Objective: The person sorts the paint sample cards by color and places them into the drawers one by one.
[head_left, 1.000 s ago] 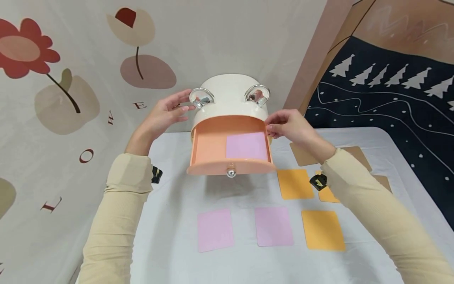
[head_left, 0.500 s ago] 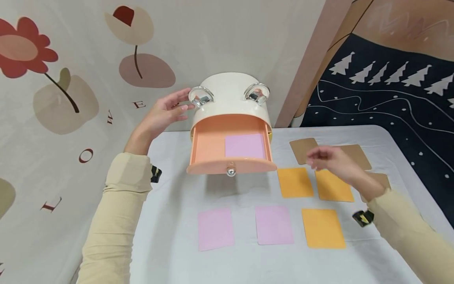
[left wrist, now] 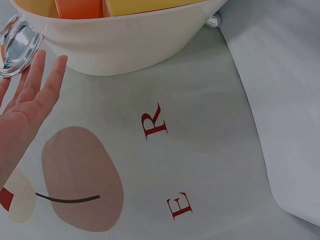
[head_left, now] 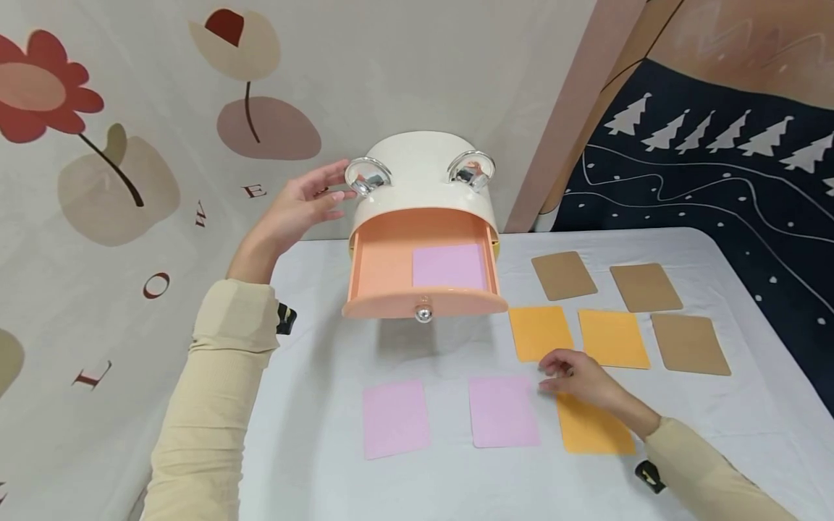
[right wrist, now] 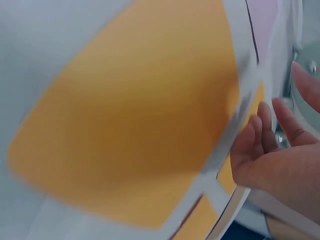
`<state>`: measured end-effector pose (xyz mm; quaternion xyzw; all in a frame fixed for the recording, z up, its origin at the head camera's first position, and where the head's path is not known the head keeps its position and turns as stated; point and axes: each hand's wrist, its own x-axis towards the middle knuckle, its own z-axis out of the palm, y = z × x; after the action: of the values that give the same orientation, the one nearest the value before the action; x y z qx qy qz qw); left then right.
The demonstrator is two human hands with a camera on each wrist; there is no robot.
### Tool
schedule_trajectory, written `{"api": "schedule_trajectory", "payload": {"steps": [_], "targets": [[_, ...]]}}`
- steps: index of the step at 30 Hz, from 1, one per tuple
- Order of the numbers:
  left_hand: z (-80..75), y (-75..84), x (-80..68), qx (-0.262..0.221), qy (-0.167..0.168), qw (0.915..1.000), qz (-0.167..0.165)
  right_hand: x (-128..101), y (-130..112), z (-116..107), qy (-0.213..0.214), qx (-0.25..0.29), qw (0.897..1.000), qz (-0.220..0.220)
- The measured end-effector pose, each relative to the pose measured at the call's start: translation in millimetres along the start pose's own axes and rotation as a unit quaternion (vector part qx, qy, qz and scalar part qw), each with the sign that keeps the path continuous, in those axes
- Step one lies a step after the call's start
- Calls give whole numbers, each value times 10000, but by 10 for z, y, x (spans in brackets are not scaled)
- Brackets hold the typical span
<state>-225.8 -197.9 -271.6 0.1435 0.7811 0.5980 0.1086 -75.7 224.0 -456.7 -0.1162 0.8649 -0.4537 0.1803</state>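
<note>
A cream drawer box (head_left: 423, 184) with two silver ring handles stands at the back of the table. Its peach drawer (head_left: 420, 289) is pulled out, with one pink card (head_left: 448, 266) lying inside. My left hand (head_left: 306, 206) rests open beside the box's left side, fingers straight near the left ring (left wrist: 15, 45). My right hand (head_left: 576, 380) hovers low over the table with relaxed fingers, holding nothing, above the top of an orange card (head_left: 594, 427) and just right of a pink card (head_left: 503, 411). In the right wrist view the orange card (right wrist: 135, 115) fills the frame, blurred.
On the white tablecloth (head_left: 313, 434) lie another pink card (head_left: 394, 418), two more orange cards (head_left: 539, 331), and three brown cards (head_left: 563, 275) at the right. A flowered wall hanging (head_left: 130, 145) stands behind; a dark tree-patterned cloth (head_left: 717, 181) hangs at the right.
My right hand left the drawer's right edge and swept down and toward me to the orange and pink cards. The left hand and the drawer stayed in place.
</note>
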Motion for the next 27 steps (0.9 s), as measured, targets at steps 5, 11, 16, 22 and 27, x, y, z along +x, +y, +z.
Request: {"api": "schedule_trajectory", "payload": {"steps": [5, 11, 16, 22, 27], "targets": [[-2, 7, -3, 19, 5, 10000, -33, 59, -49, 215, 201, -539, 9983, -111], [-3, 2, 5, 26, 18, 10000, -35, 94, -111, 402, 484, -1281, 9897, 418], [-4, 1, 4, 10, 27, 10000, -16, 118, -118, 451, 547, -1366, 9877, 537], [-13, -5, 4, 19, 41, 10000, -3, 139, -127, 348, 108, -548, 9979, 335], [-18, -9, 0, 53, 32, 10000, 5, 156, -142, 124, -401, 761, 9956, 373]]}}
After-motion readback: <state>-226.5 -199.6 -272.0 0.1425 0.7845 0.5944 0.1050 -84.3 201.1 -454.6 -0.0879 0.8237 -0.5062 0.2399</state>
